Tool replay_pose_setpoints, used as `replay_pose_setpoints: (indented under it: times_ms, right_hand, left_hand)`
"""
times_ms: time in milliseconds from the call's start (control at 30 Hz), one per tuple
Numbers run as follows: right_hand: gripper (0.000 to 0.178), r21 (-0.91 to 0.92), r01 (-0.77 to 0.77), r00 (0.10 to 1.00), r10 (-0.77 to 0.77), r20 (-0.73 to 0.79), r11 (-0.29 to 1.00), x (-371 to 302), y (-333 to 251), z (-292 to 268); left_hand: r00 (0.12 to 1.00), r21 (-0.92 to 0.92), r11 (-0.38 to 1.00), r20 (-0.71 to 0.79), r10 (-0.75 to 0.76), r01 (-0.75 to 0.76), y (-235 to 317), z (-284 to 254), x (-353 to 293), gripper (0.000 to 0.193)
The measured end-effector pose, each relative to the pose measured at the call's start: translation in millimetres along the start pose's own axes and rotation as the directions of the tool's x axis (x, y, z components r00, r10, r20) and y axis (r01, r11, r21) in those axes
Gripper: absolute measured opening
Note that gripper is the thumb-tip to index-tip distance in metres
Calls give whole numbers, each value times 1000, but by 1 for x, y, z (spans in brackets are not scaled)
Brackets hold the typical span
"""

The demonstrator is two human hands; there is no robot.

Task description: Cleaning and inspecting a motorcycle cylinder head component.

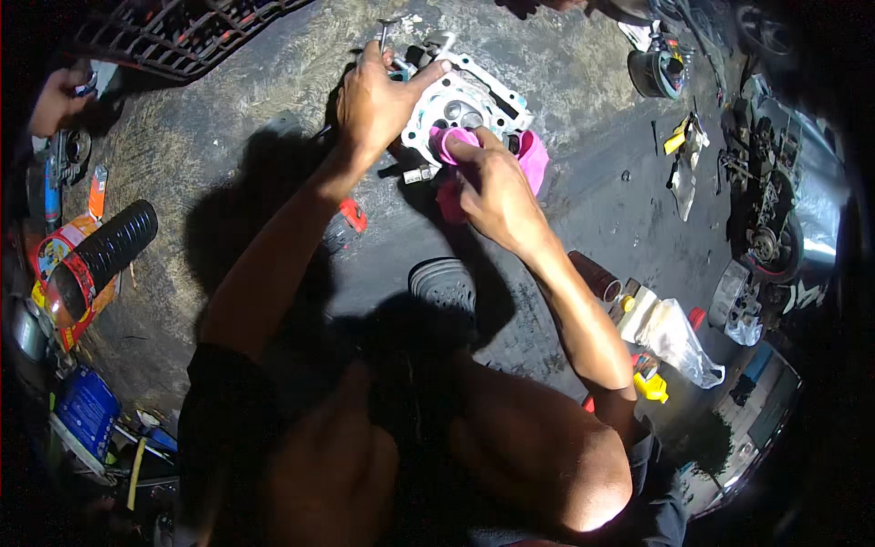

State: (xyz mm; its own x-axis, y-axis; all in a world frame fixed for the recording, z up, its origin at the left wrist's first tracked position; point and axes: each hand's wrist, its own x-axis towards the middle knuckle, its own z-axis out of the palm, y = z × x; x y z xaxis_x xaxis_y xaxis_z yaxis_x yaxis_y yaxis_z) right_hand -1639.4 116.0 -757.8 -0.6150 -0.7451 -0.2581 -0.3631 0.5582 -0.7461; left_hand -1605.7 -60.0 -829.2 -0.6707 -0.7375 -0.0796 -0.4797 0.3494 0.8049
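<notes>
A light metal engine cylinder head [445, 97] lies on the dark ground ahead of me, with round openings in its face. My left hand [372, 111] is at its left side, thumb reaching over the edge. Upright between the fingers of that hand stands a thin engine valve [384, 35], its flat disc upward. My right hand [503, 190] presses a bunched pink cloth [532, 162] onto the near part of the face, next to the openings. Part of the cloth hangs at the right of the hand. The fingertips inside it are hidden.
Another person's hand [58, 102] shows at the far left. A black crate [187, 38] stands at the back left, a black ribbed hose [114, 239] nearer. Right of me are a plastic bag [679, 337], a dark tub [649, 75] and a motorcycle wheel [773, 239].
</notes>
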Motion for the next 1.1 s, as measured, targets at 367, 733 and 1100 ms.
replay_pose_setpoints:
  times_ms: [367, 733, 1100]
  right_hand:
    - [26, -774, 362, 914, -363, 183, 519, -1, 4, -25]
    - [23, -696, 232, 934, -357, -37, 680, -7, 9, 3]
    - [30, -555, 211, 965, -263, -14, 805, -11, 10, 2]
  left_hand:
    - [1000, -9, 1000, 0, 2, -2, -5, 0, 1, 77]
    - [1000, -60, 998, 13, 8, -7, -14, 2, 9, 83]
    - [1000, -16, 1000, 5, -7, 7, -9, 6, 6, 84]
